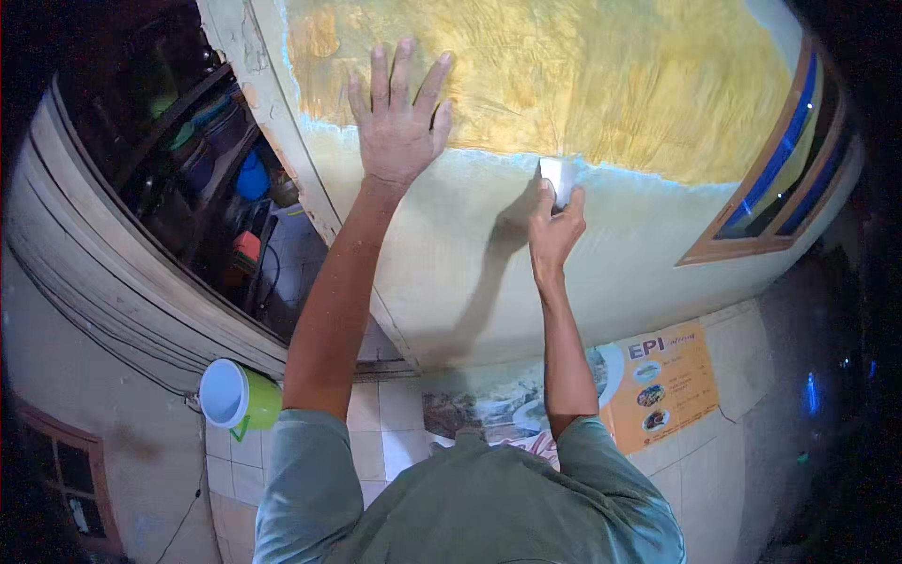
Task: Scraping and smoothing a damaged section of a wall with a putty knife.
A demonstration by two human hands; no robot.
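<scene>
My left hand (402, 132) is pressed flat against the wall with its fingers spread, across the ragged line between the yellow-brown upper area (526, 85) and the pale lower wall (451, 254). To its right, my right hand (556, 226) grips a flat, shiny scraper (557, 171). The scraper's broad end meets the wall at the bluish, uneven edge of the yellow patch. Its handle is mostly hidden by my fingers and thumb. A shadow of my right arm falls on the pale wall.
On the left is a doorway frame (272, 122) with peeling paint, and shelves (211, 141) beyond it. A green bucket (264, 399) with a pale inside stands below. A wooden window frame (780, 169) is at the right. Printed banners (662, 385) lie along the wall's foot.
</scene>
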